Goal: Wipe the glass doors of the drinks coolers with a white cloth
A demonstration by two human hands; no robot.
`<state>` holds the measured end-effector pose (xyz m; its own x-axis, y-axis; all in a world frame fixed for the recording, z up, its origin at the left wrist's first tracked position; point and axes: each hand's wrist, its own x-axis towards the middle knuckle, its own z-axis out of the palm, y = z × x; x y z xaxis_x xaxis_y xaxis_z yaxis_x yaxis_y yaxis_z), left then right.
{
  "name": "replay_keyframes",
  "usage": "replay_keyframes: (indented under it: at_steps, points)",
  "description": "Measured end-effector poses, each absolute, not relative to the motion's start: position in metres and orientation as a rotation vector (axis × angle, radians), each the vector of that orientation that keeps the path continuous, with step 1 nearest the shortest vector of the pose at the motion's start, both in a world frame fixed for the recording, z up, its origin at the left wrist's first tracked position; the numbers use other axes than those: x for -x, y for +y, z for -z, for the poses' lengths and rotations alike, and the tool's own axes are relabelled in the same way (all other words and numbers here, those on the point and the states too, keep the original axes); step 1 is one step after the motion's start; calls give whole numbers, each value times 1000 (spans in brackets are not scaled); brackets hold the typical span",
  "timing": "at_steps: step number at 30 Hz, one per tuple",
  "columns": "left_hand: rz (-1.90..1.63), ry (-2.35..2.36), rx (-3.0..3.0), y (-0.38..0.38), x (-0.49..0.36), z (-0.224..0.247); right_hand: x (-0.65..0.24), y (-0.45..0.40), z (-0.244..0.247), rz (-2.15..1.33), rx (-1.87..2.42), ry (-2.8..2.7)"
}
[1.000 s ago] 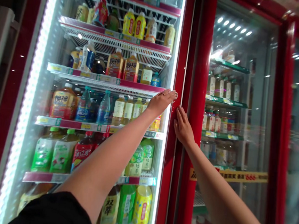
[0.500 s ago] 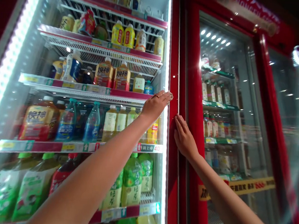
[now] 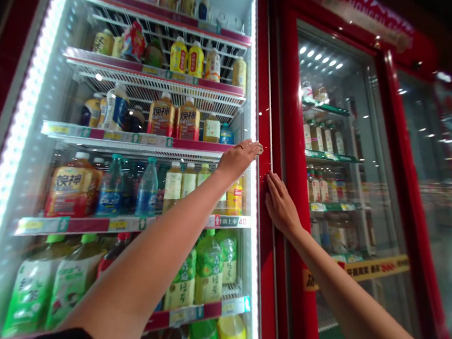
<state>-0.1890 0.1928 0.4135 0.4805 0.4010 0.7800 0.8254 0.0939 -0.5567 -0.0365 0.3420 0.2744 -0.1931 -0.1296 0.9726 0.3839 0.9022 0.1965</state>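
My left hand reaches up to the right edge of the lit fridge door. Its fingers are bent together, and a small pale thing shows under the fingertips, too little of it visible to name. A ring sits on one finger. Lower and to the right, my right hand lies with fingers stretched along the red door frame, nothing seen in it. Behind my left forearm, green tea bottles and part of the shelves are hidden.
Shelves of drinks fill the lit fridge, among them large brown-and-red bottles and blue bottles. A second red-framed fridge stands close on the right, with a yellow strip across its glass.
The view has shifted slightly, so the shelves sit further right and lower in the picture. Both hands remain at the door edge and frame, with little visible movement.
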Motion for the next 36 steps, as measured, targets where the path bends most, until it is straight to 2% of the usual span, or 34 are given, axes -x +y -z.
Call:
replay_keyframes:
  at_steps: [3,6,11,17,20,26,33,36]
  points:
    - [510,-1132,1461,194,187,-402,54,326,-274,463,222,-1704]
    - [408,-1107,1504,187,192,-389,79,313,-272,418,249,-1705]
    - [300,-1139,1530,171,202,-405,104,305,-265,369,338,-1613]
    - [474,-1219,1339,176,203,-399,104,305,-262,427,350,-1586]
    - [401,-1153,1382,183,199,-392,105,305,-262,447,370,-1582]
    - [367,-1194,1392,180,202,-411,105,306,-261,472,355,-1585]
    - [377,-1186,1373,170,214,-386,106,301,-259,493,393,-1580]
    - [299,-1154,1472,171,211,-399,107,301,-258,524,398,-1585]
